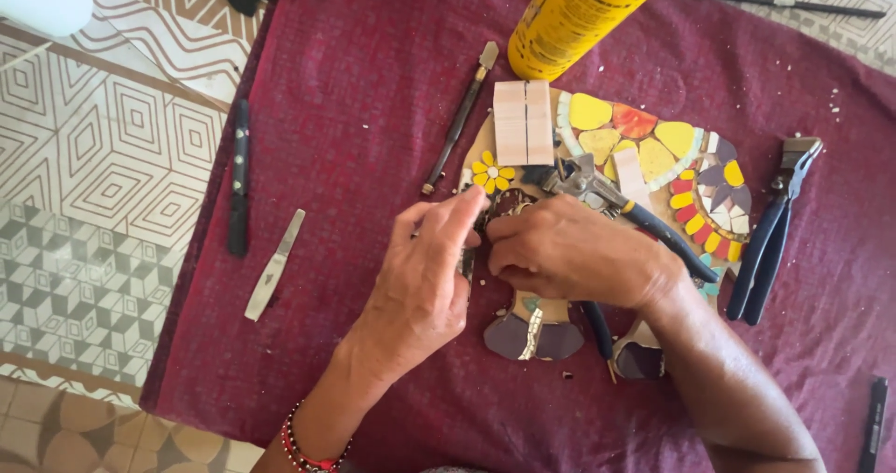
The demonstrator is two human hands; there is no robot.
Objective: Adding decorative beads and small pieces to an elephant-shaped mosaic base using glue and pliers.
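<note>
My left hand (425,272) and my right hand (569,249) meet over a flat mosaic figure (653,156) set with yellow, orange and red tile pieces. Fingertips of both hands pinch something small between them near a yellow flower motif (491,171); the piece itself is hidden. Blue-handled nippers (616,202) lie across the mosaic, partly under my right hand. Two pale pink rectangular tiles (524,122) rest on the figure's top edge.
A dark red cloth (373,90) covers the table. On it lie a yellow cylinder (574,16), a thin glass cutter (459,118), a black pen-like tool (240,176), a metal blade (274,264) and blue pliers (770,235). Patterned floor tiles show at the left.
</note>
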